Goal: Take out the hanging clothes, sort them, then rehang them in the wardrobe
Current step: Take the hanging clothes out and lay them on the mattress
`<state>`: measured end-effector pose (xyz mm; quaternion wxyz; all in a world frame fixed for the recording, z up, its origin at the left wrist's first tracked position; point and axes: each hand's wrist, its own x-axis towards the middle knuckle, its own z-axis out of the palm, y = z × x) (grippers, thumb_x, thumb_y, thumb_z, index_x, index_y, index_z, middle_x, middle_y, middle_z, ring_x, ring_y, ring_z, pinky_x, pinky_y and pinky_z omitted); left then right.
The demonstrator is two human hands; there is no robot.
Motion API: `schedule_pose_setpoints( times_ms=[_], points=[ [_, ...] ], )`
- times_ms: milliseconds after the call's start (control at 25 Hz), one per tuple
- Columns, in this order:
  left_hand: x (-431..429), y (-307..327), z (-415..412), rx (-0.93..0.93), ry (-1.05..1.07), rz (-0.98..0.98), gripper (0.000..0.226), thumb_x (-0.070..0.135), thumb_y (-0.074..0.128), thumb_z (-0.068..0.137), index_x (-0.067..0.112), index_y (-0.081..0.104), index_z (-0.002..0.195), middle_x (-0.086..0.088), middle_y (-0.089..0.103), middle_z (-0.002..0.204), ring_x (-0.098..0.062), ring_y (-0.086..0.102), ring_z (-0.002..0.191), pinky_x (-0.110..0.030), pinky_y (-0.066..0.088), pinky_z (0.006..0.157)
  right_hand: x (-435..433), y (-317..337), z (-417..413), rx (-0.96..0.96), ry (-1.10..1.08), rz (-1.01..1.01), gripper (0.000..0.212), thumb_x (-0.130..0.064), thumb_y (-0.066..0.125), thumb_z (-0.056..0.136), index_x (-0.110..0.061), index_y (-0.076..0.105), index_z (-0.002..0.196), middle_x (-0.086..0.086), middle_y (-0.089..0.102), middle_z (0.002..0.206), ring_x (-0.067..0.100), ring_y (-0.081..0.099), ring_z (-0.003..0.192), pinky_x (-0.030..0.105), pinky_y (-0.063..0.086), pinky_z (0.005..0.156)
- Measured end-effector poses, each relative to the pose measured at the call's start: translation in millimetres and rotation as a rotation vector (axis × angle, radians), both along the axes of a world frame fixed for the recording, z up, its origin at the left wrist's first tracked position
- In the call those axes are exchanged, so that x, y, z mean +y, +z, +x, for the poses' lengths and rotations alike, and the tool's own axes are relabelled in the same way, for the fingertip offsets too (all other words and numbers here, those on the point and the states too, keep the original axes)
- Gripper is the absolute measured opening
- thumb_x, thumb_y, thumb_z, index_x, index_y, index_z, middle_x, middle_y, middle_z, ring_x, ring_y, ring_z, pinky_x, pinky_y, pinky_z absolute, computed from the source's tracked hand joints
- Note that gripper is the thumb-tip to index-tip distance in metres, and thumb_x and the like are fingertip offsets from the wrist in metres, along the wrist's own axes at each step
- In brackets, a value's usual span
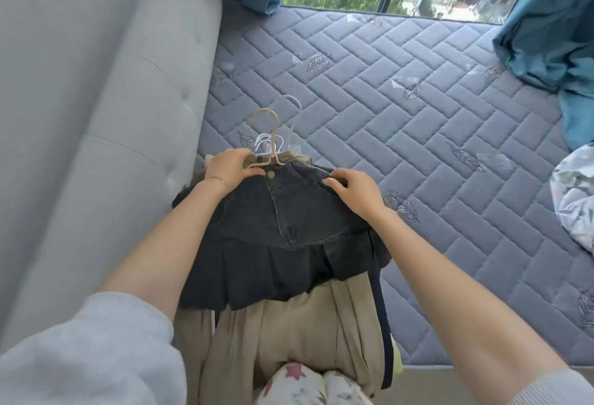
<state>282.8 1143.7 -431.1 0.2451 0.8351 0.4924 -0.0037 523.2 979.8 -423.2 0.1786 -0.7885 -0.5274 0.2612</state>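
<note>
A pile of clothes on hangers lies at the near left edge of the blue quilted mattress. On top is a dark denim skirt on a beige hanger. Under it lie beige trousers, and several white hanger hooks stick out beyond the beige one. My left hand grips the skirt's waistband at the left end of the beige hanger. My right hand holds the waistband's right side, fingers curled over the edge.
A grey padded headboard stands along the left. Teal curtains hang at the window beyond the mattress, one bunched on the bed's far right. A floral white quilt lies at the right edge.
</note>
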Motion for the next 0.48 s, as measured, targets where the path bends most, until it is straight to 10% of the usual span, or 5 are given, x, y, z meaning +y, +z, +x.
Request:
schedule_pose_setpoints(
  times_ms=[480],
  points=[
    [-5.1,-95.4,-20.0,-0.046,0.019,0.192,0.056,0.036,0.066,0.088,0.015,0.050,0.137,-0.005,0.052,0.141,-0.027,0.048,0.129,-0.042,0.037,0.106,61.0,-83.6,-6.0,-0.166,0.013,-0.020,0.034,-0.032,0.053,0.097,-0.016,0.063,0.125,0.006,0.067,0.122,0.028,0.057,0.114,0.039,0.044,0.093]
  ],
)
